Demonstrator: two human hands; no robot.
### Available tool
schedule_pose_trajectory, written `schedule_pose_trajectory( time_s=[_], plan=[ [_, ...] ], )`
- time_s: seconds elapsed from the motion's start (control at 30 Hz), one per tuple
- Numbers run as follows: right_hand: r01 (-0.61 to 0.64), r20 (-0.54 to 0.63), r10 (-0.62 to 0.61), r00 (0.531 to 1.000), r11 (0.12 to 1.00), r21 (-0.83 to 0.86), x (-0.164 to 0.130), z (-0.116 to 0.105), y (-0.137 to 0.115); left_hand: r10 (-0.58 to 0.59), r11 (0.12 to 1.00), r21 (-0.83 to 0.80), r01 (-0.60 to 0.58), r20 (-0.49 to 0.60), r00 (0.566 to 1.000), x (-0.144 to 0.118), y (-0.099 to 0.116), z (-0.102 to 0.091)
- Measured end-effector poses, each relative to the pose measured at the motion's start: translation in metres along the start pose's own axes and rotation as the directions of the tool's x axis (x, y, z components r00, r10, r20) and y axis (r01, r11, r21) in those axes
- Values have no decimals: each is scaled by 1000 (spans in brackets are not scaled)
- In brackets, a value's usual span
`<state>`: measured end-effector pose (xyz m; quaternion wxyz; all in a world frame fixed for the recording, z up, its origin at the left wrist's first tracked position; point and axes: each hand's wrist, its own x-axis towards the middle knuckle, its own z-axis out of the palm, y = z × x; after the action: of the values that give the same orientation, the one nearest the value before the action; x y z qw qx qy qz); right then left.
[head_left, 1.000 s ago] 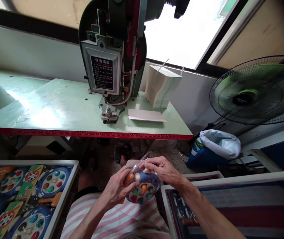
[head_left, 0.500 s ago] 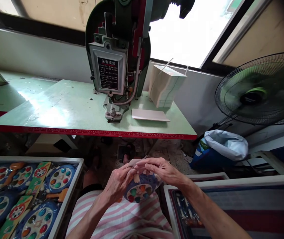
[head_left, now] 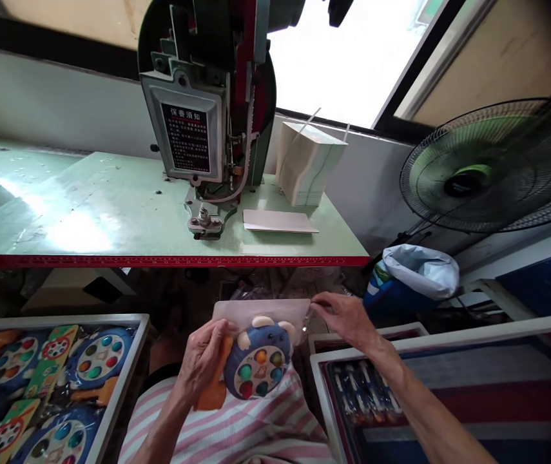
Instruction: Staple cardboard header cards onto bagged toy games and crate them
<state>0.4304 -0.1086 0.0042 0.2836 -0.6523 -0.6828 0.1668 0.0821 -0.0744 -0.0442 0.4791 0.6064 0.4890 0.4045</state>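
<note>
A clear plastic bag holds a round blue toy with pale ears and several coloured discs on its face. An orange toy piece sits at its left side. Across the bag's top lies a pale card strip. My left hand grips the left edge of the bag and card, thumb on the front. With fingertips together, my right hand pinches the bag at the card's right end. The bagged toy hangs in front of my lap, its face towards me.
A green stapling machine stands on the green table. Right of it are a folded card and a card stack. Bagged toys fill the left crate. At right are a fan, a lined bin and another crate.
My hands were close together over the card; now they are apart at its two ends. The toy faces me more fully, and the orange piece shows. The view has shifted slightly right.
</note>
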Motion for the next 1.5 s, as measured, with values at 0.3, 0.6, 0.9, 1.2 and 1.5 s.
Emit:
schedule_pose_trajectory(
  time_s=[0.3, 0.6, 0.9, 1.2, 1.5],
  plan=[
    [-361, 145, 339, 930, 756, 546, -22, 41, 4, -306, 912, -285, 294, 2, 952, 0, -42, 10],
    [-332, -11, 443, 896, 687, 646, -25, 84, -6, -403, 829, -408, 381, 35, 914, -18, -58, 27],
    [-320, -285, 462, 840, 845, 429, -26, 116, -20, -436, 823, -431, 371, -59, 898, -42, -70, 41],
    [-308, -444, 298, 845, 950, 52, -39, 134, 1, -355, 911, -276, 306, -147, 923, -29, -56, 44],
    [-305, -423, 255, 870, 951, -55, -31, 143, 15, -277, 942, -235, 239, -143, 950, -11, -54, 44]
  ],
)
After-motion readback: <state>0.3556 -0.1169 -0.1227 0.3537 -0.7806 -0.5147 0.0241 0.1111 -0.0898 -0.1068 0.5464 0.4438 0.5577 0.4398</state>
